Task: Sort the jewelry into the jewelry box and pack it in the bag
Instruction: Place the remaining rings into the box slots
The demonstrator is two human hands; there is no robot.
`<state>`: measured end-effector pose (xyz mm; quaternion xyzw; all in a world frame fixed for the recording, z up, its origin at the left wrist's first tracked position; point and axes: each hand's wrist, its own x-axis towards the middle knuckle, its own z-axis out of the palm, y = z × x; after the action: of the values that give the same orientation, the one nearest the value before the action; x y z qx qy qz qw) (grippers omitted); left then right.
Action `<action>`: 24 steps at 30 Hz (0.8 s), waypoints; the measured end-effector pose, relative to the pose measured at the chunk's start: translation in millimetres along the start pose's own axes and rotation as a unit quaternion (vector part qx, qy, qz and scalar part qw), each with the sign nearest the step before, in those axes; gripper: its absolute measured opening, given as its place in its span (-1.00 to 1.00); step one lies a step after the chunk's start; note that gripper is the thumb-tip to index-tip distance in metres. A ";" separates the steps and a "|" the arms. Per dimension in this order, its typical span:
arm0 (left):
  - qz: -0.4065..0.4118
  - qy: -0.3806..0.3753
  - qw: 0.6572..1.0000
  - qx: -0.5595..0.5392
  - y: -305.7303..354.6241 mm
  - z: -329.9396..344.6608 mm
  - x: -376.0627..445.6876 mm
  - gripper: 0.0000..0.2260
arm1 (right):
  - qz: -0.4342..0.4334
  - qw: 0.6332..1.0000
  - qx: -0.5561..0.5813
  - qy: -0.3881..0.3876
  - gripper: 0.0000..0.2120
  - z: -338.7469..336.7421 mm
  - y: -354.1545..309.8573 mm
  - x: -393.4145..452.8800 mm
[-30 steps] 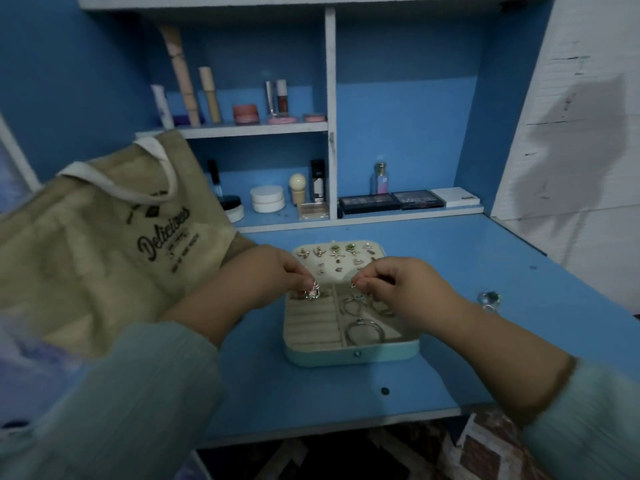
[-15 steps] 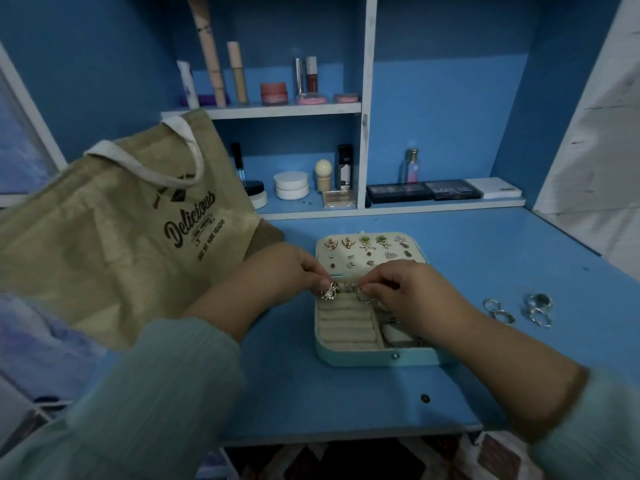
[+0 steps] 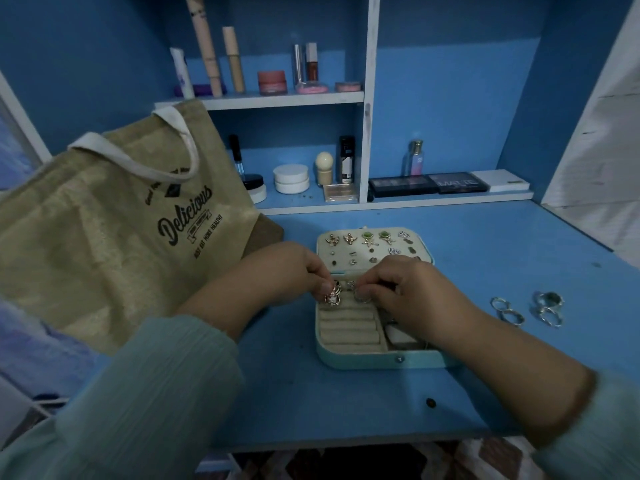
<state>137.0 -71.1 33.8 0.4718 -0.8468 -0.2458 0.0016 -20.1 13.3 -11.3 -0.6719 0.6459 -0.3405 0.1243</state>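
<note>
Lowest in the frame, two pale green ribbed sleeves are reaching up toward the centre, where both hands are meeting over the mint-green open jewelry box (image 3: 363,362) sitting on the blue desk (image 3: 346,403). The left hand (image 3: 294,268) is pinching a gold ornate ring with a clear stone (image 3: 333,295) in its fingers, holding it at the top edge of the cream ring-roll section. The right hand (image 3: 408,292) is gripping a silver ring (image 3: 362,297) just beside it, fingers curled. The step in hand appears to be seating rings into the padded rolls; next, each band probably needs pressing down into a slot. To the right, loose silver rings (image 3: 530,308) are lying on the desk, not yet sorted. Farther up, the lid panel is carrying rows of small stud earrings (image 3: 367,239). At upper left, the tan burlap tote bag with white handles (image 3: 114,216) is standing, waiting for the box.
</note>
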 end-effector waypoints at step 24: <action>0.014 0.033 0.996 0.080 4.9 16.9 -2.6 -0.95 | -0.004 0.997 -0.059 -0.045 -0.86 -1.8 -7.9 -1.3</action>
<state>130.6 -59.9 21.6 0.4661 -0.8699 -0.1615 -0.0048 -15.0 16.1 -5.6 -0.6950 0.6561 -0.2718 0.1123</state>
